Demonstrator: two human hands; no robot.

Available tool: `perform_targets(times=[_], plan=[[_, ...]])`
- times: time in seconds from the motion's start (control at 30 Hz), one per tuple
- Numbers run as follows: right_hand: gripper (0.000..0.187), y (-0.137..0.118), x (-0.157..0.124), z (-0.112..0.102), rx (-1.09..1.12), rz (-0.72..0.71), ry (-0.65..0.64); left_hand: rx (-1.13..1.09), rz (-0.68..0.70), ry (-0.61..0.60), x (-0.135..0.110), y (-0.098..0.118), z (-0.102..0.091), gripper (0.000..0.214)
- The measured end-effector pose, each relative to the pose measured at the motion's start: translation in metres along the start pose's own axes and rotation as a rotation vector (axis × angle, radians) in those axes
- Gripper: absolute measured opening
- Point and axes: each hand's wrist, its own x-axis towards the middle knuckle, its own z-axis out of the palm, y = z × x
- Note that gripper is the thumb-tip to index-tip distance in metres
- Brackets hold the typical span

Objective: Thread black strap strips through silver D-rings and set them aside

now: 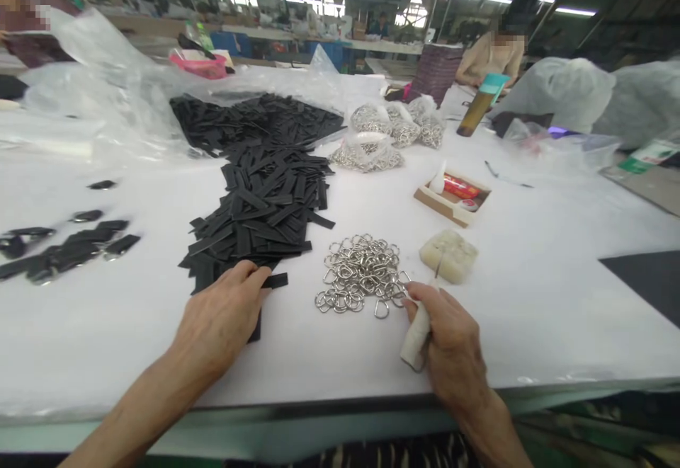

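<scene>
My left hand is closed at the near edge of a heap of black strips, with one short black strip sticking out past its fingertips. My right hand is closed around a tool with a pale wrapped handle; a thin dark shaft seems to rise from it toward a cream-coloured block. Right thumb and forefinger are at the right edge of a pile of silver D-rings. Whether they pinch a ring is not clear. One loose D-ring lies at the pile's front.
Strips with metal rings lie at the left. Bagged rings, a small box with a red tube, a pen and a bottle stand or lie farther back. Black sheet at right; a person sits beyond.
</scene>
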Motion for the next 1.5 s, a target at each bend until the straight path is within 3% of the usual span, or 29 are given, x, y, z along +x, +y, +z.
perform_targets(times=[0.1,0.23,0.5,0.67,0.77,0.9,1.03,1.2,1.33,1.5], plan=[[0.021,-0.003,0.002,0.004,-0.063,-0.106,-0.054,-0.031,-0.014,-0.039,0.003,-0.005,-0.001,0.037],[0.024,-0.005,0.001,0.011,-0.111,-0.133,-0.090,-0.161,-0.007,-0.033,0.008,-0.015,0.001,0.037],[0.028,-0.013,0.013,0.009,-0.178,-0.205,-0.143,-0.445,0.011,0.118,0.012,-0.025,0.002,0.022],[0.015,-0.017,0.020,0.010,-0.291,-0.271,-0.196,-0.768,-0.080,0.193,-0.001,-0.008,-0.009,0.018],[0.016,-0.016,0.020,0.012,-0.304,-0.270,-0.179,-0.987,-0.167,0.108,-0.007,0.014,-0.018,0.017],[0.022,-0.011,0.018,0.010,-0.212,-0.187,-0.131,-1.278,-0.093,-0.127,-0.006,0.046,-0.024,0.016],[0.023,-0.007,0.016,0.005,0.001,-0.033,-0.125,-1.512,-0.079,-0.326,-0.003,0.069,-0.018,0.016],[0.003,-0.012,0.018,-0.004,0.378,0.400,-0.120,-1.650,-0.114,-0.585,-0.001,0.082,-0.007,0.014],[0.011,-0.022,0.026,-0.013,0.647,0.490,-0.100,-1.617,-0.085,-0.604,-0.001,0.089,-0.005,0.014],[0.008,-0.028,0.028,-0.017,0.653,0.492,-0.172,-1.468,0.003,-0.519,-0.003,0.093,-0.006,0.019]])
